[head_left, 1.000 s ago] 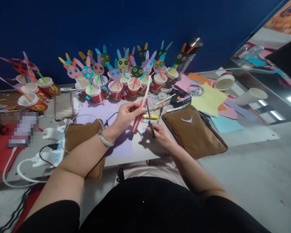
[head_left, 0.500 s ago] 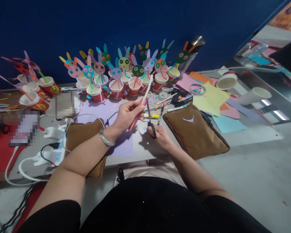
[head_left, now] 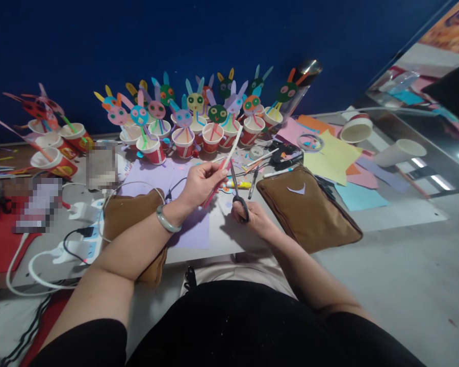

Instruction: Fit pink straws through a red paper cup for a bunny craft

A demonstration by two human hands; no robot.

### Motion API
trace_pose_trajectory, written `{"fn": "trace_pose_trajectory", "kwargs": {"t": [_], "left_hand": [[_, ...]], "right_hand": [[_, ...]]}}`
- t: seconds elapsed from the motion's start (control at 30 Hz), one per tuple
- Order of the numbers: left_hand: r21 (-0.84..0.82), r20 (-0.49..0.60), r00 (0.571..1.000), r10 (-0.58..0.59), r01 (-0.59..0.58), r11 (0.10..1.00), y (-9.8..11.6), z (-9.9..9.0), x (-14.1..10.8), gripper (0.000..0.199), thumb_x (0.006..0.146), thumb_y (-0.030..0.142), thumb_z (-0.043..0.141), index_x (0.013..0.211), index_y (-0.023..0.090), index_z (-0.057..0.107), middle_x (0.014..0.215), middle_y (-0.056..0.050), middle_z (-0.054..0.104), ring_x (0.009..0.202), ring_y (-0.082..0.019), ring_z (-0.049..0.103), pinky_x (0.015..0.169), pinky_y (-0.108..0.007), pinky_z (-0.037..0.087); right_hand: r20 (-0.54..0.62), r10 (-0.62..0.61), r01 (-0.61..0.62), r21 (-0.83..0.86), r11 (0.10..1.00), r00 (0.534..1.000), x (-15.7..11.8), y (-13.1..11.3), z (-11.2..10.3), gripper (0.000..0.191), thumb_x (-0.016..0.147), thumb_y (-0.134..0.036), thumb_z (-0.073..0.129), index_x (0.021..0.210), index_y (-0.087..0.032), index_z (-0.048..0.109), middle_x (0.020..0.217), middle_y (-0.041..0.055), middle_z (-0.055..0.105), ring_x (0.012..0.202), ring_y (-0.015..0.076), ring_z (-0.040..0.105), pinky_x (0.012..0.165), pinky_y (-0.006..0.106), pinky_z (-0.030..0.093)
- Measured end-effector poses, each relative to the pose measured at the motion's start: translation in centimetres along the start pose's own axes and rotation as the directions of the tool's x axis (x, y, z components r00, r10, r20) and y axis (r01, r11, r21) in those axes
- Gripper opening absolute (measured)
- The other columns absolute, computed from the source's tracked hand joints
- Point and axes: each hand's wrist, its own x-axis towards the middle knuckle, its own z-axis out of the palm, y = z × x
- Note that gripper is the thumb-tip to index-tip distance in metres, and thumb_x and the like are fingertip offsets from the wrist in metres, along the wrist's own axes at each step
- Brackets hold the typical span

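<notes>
Scissors (head_left: 236, 192) gripped in right hand (head_left: 253, 216), pointed far; red and white strips (head_left: 234, 146) pinched in left hand (head_left: 203, 184), just beside; rabbit-topped paper cups (head_left: 151, 150) along far side of table (head_left: 220, 239).

Dim light; soft shadow on table (head_left: 219, 238); far-right glare; edges stretched.
</notes>
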Motion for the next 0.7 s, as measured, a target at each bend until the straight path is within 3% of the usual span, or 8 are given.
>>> {"fn": "trace_pose_trajectory", "kwargs": {"t": [0.23, 0.47, 0.7], "left_hand": [[0.158, 0.03, 0.99, 0.14, -0.143, 0.977, 0.4, -0.2, 0.0, 0.026, 0.081, 0.041, 0.08, 0.079, 0.016, 0.074, 0.063, 0.0, 0.069, 0.048, -0.008, 0.055, 0.047, -0.021, 0.042], [0.172, 0.073, 0.992, 0.1, -0.111, 0.979, 0.7, 0.0, -0.1, 0.024, 0.08, 0.039, 0.079, 0.076, 0.016, 0.072, 0.06, 0.0, 0.068, 0.046, -0.008, 0.054, 0.045, -0.021, 0.04], [0.153, 0.094, 0.994, 0.065, -0.078, 0.985, 0.5, 0.0, -0.2, 0.026, 0.08, 0.041, 0.081, 0.076, 0.016, 0.073, 0.06, 0.0, 0.068, 0.045, -0.008, 0.056, 0.045, -0.021, 0.042]], "right_hand": [[0.053, 0.064, -0.069, 0.105, 0.992, 0.997, -0.1, -0.8, -0.5, 0.078, 0.083, -0.092, 0.048, 0.053, -0.02, 0.05, 0.057, 0.001, 0.053, 0.053, 0.0108, 0.043, 0.054, 0.028, 0.033], [0.077, 0.071, -0.074, 0.041, 0.996, 0.995, 0.4, -1.1, -1.4, 0.081, 0.078, -0.097, 0.046, 0.052, -0.02, 0.05, 0.056, 0.0007, 0.054, 0.053, 0.011, 0.044, 0.057, 0.028, 0.035], [-0.043, -0.043, 0.04, -0.076, 0.996, 0.998, 0.7, -1.0, -1.4, 0.077, 0.081, -0.094, 0.046, 0.059, -0.02, 0.05, 0.059, -0.0007, 0.05, 0.059, 0.012, 0.043, 0.06, 0.029, 0.033]]}}
